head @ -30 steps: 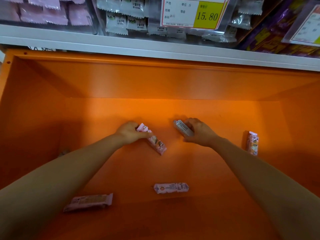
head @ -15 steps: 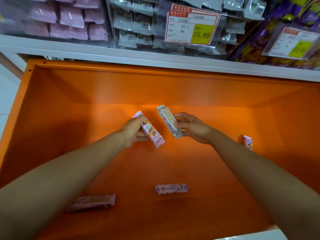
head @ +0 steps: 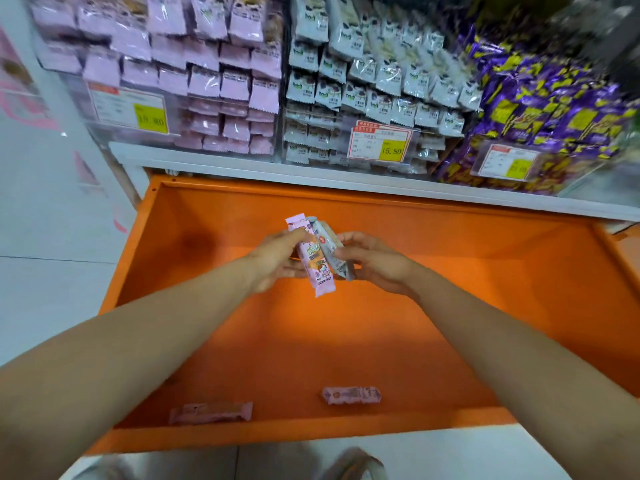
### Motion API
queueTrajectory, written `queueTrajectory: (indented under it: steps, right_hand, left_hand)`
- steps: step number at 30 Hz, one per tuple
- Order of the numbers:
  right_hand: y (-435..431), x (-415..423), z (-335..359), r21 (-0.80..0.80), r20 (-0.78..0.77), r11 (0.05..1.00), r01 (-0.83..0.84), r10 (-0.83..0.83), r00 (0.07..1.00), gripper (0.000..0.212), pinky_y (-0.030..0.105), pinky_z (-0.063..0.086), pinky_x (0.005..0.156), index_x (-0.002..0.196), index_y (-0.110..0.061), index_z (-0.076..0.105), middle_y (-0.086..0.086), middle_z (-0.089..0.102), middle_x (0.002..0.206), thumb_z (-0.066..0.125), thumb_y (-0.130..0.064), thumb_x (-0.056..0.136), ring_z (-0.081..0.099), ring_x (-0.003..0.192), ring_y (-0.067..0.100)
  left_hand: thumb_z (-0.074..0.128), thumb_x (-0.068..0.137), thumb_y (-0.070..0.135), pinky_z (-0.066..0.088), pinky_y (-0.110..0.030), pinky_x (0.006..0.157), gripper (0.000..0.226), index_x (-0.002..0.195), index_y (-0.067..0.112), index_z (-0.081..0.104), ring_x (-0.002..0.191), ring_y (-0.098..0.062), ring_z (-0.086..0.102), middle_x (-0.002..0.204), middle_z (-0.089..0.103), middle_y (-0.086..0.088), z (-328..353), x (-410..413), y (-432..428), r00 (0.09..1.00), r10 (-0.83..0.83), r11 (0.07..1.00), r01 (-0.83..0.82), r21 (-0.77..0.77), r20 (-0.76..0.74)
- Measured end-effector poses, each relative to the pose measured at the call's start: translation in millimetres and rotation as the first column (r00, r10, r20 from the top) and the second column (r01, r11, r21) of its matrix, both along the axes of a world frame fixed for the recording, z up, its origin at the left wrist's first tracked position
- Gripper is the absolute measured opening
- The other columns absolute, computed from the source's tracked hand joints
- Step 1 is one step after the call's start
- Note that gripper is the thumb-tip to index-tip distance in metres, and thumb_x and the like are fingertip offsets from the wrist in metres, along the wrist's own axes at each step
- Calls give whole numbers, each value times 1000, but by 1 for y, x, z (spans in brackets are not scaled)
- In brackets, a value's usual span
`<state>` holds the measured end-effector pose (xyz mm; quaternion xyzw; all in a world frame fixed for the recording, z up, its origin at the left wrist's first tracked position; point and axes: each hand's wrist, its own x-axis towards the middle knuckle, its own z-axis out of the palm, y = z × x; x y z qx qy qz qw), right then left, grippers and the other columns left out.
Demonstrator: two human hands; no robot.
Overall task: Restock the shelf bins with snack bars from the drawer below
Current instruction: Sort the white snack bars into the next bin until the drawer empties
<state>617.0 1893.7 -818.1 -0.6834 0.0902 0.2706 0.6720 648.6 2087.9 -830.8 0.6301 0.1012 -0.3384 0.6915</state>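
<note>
The left hand (head: 273,261) holds a pink bar (head: 317,268), with its fingers curled round it. The right hand (head: 377,265) pinches a grey bar (head: 330,244). Both bars are up in the air over the back of the orange drawer (head: 311,341). They stand almost straight up, side by side and touching, with their tops leaning a little to the left.

The bins are above the hands and farther back. The pink bin (head: 207,98) is up and to the left, so the left hand is nearer to it. The grey bin (head: 363,88) is almost right above, nearer to the right hand. I think each bar has to go up and forward, top end first.

Two more bars lie flat on the drawer floor near the front, one (head: 211,412) under the left arm and one (head: 351,395) in the middle. The right arm covers part of the drawer floor, so I can't tell if more bars are there. The packs in the bins are blurry, and their words can't be read.
</note>
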Motion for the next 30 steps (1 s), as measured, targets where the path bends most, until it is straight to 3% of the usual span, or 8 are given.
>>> queueTrajectory:
  steps: [5,8,11,13,18,23,27,30]
  right_hand:
    - [9,-4,27,45,2,998,52,-52,999,34,32,55,69,134,-7,45,9,62,96,45,-8,100,60,81,18]
    - [18,-6,42,48,31,997,66,-68,997,29,30,52,68,129,-10,48,6,61,98,38,-7,101,59,80,15]
    - [25,-11,57,78,74,996,30,-36,997,21,28,48,65,121,-9,53,7,60,96,46,-14,101,57,78,15]
    - [26,-13,64,80,98,997,10,-18,995,30,24,45,59,125,-4,50,10,59,97,55,-10,96,57,72,15]
    - [20,-13,81,32,125,999,25,-29,992,46,22,41,56,133,-3,49,15,54,112,60,6,89,55,78,18]
    - [21,-21,110,69,190,993,98,-110,976,48,30,56,66,133,-7,45,15,66,105,62,1,89,67,76,25]
    - [24,-25,147,68,263,994,88,-103,959,41,27,55,65,131,-5,46,13,68,97,57,1,92,67,72,24]
    - [24,-25,174,3,333,996,95,-90,939,38,25,55,68,121,-13,50,9,65,108,59,6,89,67,80,20]
  left_hand:
    - [58,94,23,57,-35,73,21,111,11,57,67,-21,66,86,69,-10,32,-3,9,997,-33,999,34,-23,74]
    - [61,93,25,57,-38,78,30,117,7,57,71,-21,66,91,69,-12,47,-5,12,993,-39,999,42,-24,112]
    - [61,94,22,57,-39,79,16,105,12,57,74,-24,64,89,68,-11,64,-7,14,988,-42,998,48,-38,149]
    - [61,94,21,57,-39,80,10,101,15,57,79,-26,65,88,68,-10,73,-7,15,985,-36,997,45,-56,167]
    - [53,98,24,54,-42,86,20,107,9,61,83,-23,64,91,69,-11,92,-7,17,979,-48,998,57,-41,196]
    - [42,97,15,47,-32,71,17,92,14,59,78,-19,57,77,63,-4,118,-10,14,974,-68,996,77,-37,217]
    - [44,92,3,47,-29,67,9,93,10,51,76,-17,55,78,58,-5,152,-5,14,949,-142,987,157,-29,282]
    - [48,94,6,48,-29,69,6,91,10,52,73,-16,56,77,58,-4,181,0,14,932,-150,984,174,-45,329]
